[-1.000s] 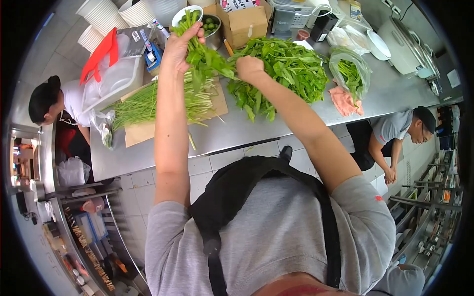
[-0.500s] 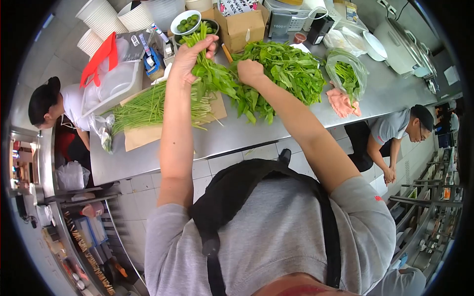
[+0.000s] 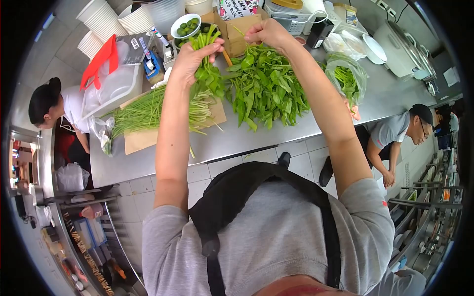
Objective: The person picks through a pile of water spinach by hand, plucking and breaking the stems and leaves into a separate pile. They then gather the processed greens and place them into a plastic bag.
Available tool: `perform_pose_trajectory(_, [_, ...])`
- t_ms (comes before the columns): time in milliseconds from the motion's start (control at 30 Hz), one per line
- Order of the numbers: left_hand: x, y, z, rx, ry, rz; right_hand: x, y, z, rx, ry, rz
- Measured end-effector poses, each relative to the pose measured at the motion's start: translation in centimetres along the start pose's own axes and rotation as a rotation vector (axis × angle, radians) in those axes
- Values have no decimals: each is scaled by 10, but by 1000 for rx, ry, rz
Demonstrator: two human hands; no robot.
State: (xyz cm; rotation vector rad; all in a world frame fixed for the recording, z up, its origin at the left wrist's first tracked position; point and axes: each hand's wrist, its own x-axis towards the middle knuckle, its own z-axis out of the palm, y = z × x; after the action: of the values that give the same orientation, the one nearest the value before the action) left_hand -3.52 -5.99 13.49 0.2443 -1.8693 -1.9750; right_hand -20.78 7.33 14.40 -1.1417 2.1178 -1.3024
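My left hand (image 3: 198, 60) is closed around a bunch of leafy greens (image 3: 209, 79) that looks like water spinach, its stems pointing up and its leaves hanging down. Raised at the back of the table, my right hand (image 3: 269, 35) pinches a thin green stem (image 3: 238, 31). Under and in front of that hand lies a large pile of leaves (image 3: 269, 89). To the left, long cut stems (image 3: 148, 111) are spread over a sheet of brown cardboard (image 3: 140, 139), partly behind my left forearm.
Behind my left hand stands a white bowl of small green fruits (image 3: 186, 25), beside a cardboard box (image 3: 242, 37). A plastic bag of greens (image 3: 347, 79) lies right of the pile. Two other people, one at left (image 3: 61, 106) and one at right (image 3: 395, 140), are near the steel table (image 3: 237, 143).
My right hand has risen up and to the right from the leaf pile, with a stem now in its fingers. My left hand has moved slightly, still holding the bunch.
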Motion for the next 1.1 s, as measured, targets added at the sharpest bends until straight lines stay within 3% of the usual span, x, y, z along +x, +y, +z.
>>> perform_pose_trajectory(167, [27, -12, 17, -40, 92, 107, 0, -2, 2, 69, -51, -18])
perform_pose_trajectory(433, [36, -13, 28, -36, 152, 76, -6, -8, 16, 112, -119, -86])
perform_pose_trajectory(500, [34, -11, 25, -119, 138, -19, -8, -6, 18, 169, -136, -98])
perform_pose_trajectory(667, [35, -16, 9, -294, 128, -31, -10, 1, 21, 186, -187, -147])
perform_pose_trajectory(767, [32, -17, 10, -339, 123, -3, -12, -4, 20, 135, -145, -87])
perform_pose_trajectory(833, [29, -18, 14, -346, 123, 29, -5, 1, 23, -214, 162, 3])
perform_pose_trajectory(933, [25, -14, 16, -453, 163, 37, -7, 6, 21, -410, 290, 11])
perform_pose_trajectory(1033, [26, -13, 14, -436, 166, 63, -20, 3, 29, -267, 241, -184])
perform_pose_trajectory(1100, [27, -14, 15, -469, 180, 45, -26, -6, 32, -233, 198, -171])
